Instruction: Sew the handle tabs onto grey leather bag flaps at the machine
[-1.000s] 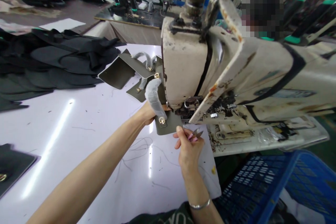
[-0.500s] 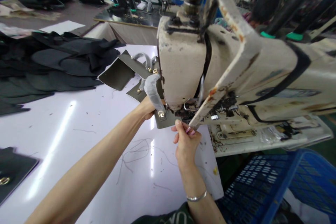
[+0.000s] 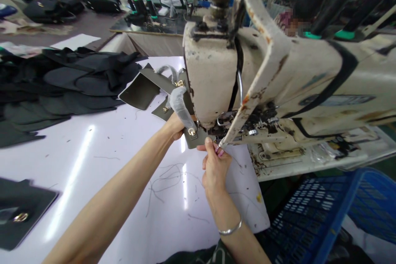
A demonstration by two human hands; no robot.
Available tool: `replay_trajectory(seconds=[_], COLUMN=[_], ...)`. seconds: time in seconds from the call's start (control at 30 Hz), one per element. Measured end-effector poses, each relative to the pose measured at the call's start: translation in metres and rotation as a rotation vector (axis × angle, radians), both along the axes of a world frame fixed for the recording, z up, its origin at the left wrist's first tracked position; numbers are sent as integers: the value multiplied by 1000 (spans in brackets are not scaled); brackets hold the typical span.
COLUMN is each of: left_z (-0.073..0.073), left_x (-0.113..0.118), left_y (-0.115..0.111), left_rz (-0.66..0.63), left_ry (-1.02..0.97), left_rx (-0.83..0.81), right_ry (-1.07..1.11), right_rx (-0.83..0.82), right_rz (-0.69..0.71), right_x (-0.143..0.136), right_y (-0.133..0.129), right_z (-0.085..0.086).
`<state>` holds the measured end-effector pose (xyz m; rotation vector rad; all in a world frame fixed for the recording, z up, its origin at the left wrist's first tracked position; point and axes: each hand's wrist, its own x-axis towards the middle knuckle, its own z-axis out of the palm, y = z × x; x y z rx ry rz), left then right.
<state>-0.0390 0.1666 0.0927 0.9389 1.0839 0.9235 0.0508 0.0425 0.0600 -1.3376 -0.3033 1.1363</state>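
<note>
A dark olive bag panel (image 3: 201,138) lies under the head of a sewing machine (image 3: 213,78). Its handle (image 3: 179,105) is wrapped in clear film and fixed by a gold-coloured ring. My left hand (image 3: 175,126) grips the panel's left side, with its fingers partly hidden behind the handle. At the near edge, my right hand (image 3: 215,169) is closed, thumb on top and index finger along the edge. Something pink shows at its fingertips, beside the machine's slanting metal bar (image 3: 247,103); whether nails or a small tool, I cannot tell. The needle area is mostly hidden.
More olive panels (image 3: 139,90) with wrapped handles lie behind my left hand. Dark cut pieces (image 3: 71,78) are heaped at left. Another panel (image 3: 27,214) lies at front left. Loose threads (image 3: 163,177) cross the white table (image 3: 117,165). A blue basket (image 3: 328,214) stands lower right.
The view has shifted slightly. My right hand has moved a little left along the panel's near edge, and its index finger now points further left. My left hand stays by the handle.
</note>
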Motion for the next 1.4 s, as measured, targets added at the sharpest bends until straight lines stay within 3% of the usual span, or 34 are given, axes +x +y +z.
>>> replay_trajectory(seconds=[0.43,0.73,0.9,1.07,1.27,1.4], left_z=[6,-16,-32,-41,-39,-33], left_x=[1,-8,-9,-1,16,28], left_y=[1,-10,-29,-64,-105,-120], left_rz=[40,216,348,549,748,805], left_ry=[-42,-57,-90,-197,-314,-364], left_rx=[-56,-69,-89,-122,-232,-312], right_ry=[-52,-68,-119,-214,-330,-345], right_rx=[30,40,46,48,75,74], right_rz=[-13,-38,-24,24,145,240], right_x=[-6,-6,1,16,42,55], right_y=[8,8,4,-4,-10,-13], right_z=[-6,-6,-8,-4,-1,-2])
